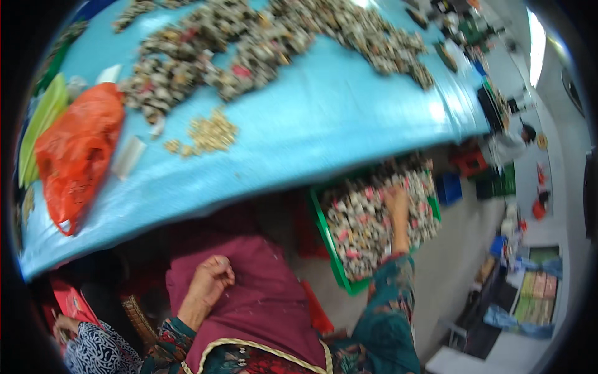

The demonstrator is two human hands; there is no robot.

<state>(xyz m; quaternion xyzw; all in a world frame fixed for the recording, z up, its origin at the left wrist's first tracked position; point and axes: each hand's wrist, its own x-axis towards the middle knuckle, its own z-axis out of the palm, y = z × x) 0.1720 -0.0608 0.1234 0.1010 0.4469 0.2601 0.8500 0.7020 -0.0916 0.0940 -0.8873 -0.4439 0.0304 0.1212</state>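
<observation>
My right hand [397,202] reaches down into a green plastic crate [334,262] beside the table, among many small grey-white lumps [355,230] with pink bits mixed in. Its fingertips are blurred against the lumps, so their grip does not show. Over the maroon apron [249,293] on my lap, my left hand [213,280] is closed with the fingers curled in. Whatever it may hold is hidden. Similar lumps [230,37] lie in a broad heap on the blue-covered table [280,137], with a small pile of pale yellow pieces [213,132] nearer to me.
An orange-red plastic bag [81,149] and a yellow-green bag [43,131] lie at the table's left. Another person's hand [65,327] and patterned sleeve [103,352] show at lower left. A blue bin [448,189] stands on the floor past the crate.
</observation>
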